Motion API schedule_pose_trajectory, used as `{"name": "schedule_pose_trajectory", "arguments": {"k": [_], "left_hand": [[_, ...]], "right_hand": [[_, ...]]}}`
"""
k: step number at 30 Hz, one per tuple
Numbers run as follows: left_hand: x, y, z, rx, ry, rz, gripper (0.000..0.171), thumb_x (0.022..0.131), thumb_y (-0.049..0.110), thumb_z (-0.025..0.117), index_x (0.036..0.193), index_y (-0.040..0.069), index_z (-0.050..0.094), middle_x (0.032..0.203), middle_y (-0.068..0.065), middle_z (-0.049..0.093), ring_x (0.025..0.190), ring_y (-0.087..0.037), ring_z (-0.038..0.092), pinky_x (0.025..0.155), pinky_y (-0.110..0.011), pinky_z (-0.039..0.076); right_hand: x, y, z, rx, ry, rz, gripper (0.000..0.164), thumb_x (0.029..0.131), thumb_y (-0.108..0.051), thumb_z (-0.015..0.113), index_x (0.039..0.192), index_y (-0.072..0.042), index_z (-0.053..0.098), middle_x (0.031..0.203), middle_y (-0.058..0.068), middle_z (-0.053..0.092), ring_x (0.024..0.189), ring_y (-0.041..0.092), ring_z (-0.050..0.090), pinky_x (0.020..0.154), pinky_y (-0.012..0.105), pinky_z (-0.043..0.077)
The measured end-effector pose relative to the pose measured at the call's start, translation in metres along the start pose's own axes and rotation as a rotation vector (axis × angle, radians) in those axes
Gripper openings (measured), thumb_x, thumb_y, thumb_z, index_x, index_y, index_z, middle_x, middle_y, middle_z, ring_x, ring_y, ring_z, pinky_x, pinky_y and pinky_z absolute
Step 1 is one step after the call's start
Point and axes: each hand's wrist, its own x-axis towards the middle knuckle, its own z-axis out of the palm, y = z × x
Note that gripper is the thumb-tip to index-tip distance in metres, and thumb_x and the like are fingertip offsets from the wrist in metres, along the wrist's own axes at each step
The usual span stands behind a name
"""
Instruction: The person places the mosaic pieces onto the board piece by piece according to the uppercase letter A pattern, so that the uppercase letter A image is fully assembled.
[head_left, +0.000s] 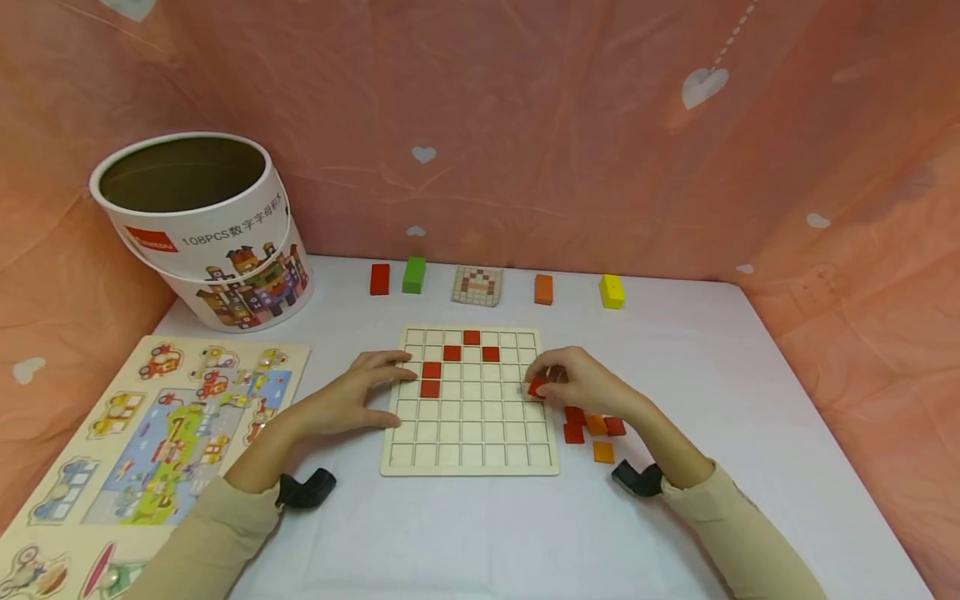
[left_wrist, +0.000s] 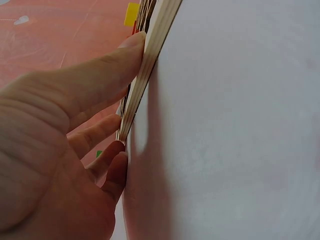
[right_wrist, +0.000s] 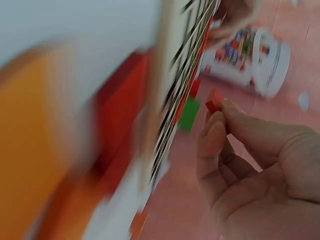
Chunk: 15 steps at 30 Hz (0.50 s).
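A square wooden grid board lies mid-table, with several red tiles set in its cells at the upper left and top. My left hand rests at the board's left side, its thumb and fairly straight fingers touching the edge. The left wrist view shows the thumb against the board's side. Over the board's right edge, my right hand pinches a small red tile between thumb and fingertips, raised above the surface in the right wrist view. Loose red tiles and orange tiles lie beside the board, below that hand.
Along the back stand a red block, a green block, a small patterned grid card, an orange block and a yellow block. A white bucket and a vehicle puzzle board occupy the left.
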Motion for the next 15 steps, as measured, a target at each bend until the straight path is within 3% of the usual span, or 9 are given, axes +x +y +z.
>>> {"name": "schedule_pose_trajectory", "arguments": {"k": [4, 8, 15], "left_hand": [[0.0, -0.001, 0.0, 0.006, 0.002, -0.001, 0.056, 0.084, 0.027, 0.081, 0.133, 0.007, 0.06, 0.154, -0.017, 0.035, 0.143, -0.039, 0.023, 0.112, -0.064, 0.023], [0.0, -0.001, 0.0, 0.008, 0.004, 0.0, 0.056, 0.084, 0.026, 0.081, 0.133, 0.007, 0.061, 0.154, -0.017, 0.035, 0.143, -0.039, 0.023, 0.112, -0.065, 0.023], [0.0, -0.001, -0.001, 0.011, 0.007, 0.007, 0.057, 0.084, 0.025, 0.081, 0.133, 0.006, 0.06, 0.154, -0.017, 0.036, 0.143, -0.039, 0.023, 0.112, -0.065, 0.024]], "right_hand": [[0.032, -0.019, 0.017, 0.031, -0.078, -0.102, 0.018, 0.091, 0.005, 0.066, 0.108, 0.001, 0.072, 0.101, 0.006, 0.07, 0.084, 0.017, 0.057, 0.075, 0.028, 0.052], [0.058, -0.034, 0.035, 0.025, -0.122, -0.162, 0.018, 0.09, 0.007, 0.065, 0.106, 0.002, 0.071, 0.096, 0.005, 0.069, 0.085, 0.015, 0.058, 0.077, 0.026, 0.053], [0.082, -0.057, 0.061, -0.026, -0.204, -0.184, 0.019, 0.089, 0.009, 0.064, 0.104, 0.001, 0.072, 0.096, 0.005, 0.07, 0.081, 0.011, 0.057, 0.074, 0.021, 0.05]]}}
